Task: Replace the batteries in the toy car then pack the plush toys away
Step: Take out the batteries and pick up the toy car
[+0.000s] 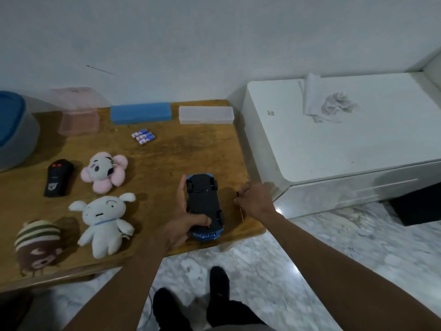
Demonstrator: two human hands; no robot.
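Head view: the blue toy car (pixel 204 205) lies upside down on the wooden desk (pixel 179 151), close to its front right corner, black underside and four wheels facing up. The left hand (pixel 183 222) grips it: the fingers (pixel 182 193) run straight along the car's left flank while the thumb is curled over the underside near the end closest to the person. The right hand (pixel 255 201) sits just beside the car at the desk's right edge, apart from it, with its fingers curled in and pinching a thin dark tool (pixel 237 194) that is too small to name.

A small cluster of batteries (pixel 143 137) with blue-and-white labels lies toward the back middle of the desk, well apart from the car. Along the back edge stand a pink translucent box (pixel 78 118), a blue case (pixel 140 114) and a clear case (pixel 206 115), with a blue-lidded container (pixel 12 130) at the far left.

On the left half lie a black remote control (pixel 58 181), a pink plush (pixel 103 172) with a white face beside it, a white dog plush (pixel 105 223) nearer the front edge, and a brown plush with a striped cap (pixel 38 244) at the front left
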